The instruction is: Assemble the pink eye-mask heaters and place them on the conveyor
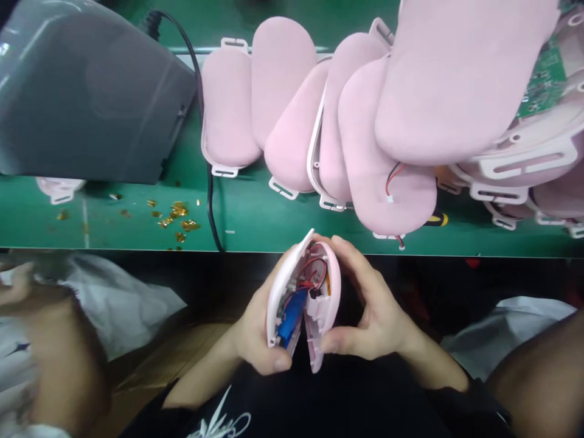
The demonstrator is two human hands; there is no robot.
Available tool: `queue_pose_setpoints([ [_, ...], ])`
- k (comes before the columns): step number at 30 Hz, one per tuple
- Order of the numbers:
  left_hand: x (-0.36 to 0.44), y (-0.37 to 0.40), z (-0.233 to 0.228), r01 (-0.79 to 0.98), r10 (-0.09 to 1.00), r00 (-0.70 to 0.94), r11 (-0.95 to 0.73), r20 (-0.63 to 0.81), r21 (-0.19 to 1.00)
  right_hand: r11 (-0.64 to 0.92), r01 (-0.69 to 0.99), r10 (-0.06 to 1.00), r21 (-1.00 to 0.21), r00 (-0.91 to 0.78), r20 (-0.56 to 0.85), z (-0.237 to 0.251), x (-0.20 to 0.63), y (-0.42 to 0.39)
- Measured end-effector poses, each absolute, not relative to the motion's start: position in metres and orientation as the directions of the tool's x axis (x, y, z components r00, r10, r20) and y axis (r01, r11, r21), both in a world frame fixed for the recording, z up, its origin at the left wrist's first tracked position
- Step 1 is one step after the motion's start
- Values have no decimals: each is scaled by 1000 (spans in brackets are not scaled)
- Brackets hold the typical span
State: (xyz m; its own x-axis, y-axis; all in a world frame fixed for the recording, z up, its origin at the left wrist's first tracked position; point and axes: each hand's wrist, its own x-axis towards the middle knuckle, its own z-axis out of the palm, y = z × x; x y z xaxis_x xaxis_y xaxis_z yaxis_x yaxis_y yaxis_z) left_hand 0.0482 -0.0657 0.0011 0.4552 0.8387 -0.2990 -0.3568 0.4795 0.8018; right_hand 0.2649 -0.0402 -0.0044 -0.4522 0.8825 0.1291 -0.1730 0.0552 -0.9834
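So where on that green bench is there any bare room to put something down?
The green bench is bare between the black cable and the pink pads, along its front edge. Left of the cable lie gold scraps below the grey machine. The right half is crowded with overlapping pads and pink shells.

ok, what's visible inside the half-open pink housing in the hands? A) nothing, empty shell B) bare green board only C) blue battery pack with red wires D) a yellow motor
C: between the two shell halves of the pink housing, held by the left hand and right hand, a blue battery pack and red wires show.
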Motion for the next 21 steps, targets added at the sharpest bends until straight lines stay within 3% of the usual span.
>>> queue_pose_setpoints([
  [4,51,-70,5,-346,885,401,385,-236,855,-11,-196,886,-981,-456,81,-2,263,-33],
  [15,41,-89,-9,-24,866,349,390,-358,920,-91,-188,908,-978,-418,-4,-13,252,-46],
  [21,44,-97,-24,-37,915,339,246,-219,969,34,-26,907,-999,-419,42,-5,256,-48],
])
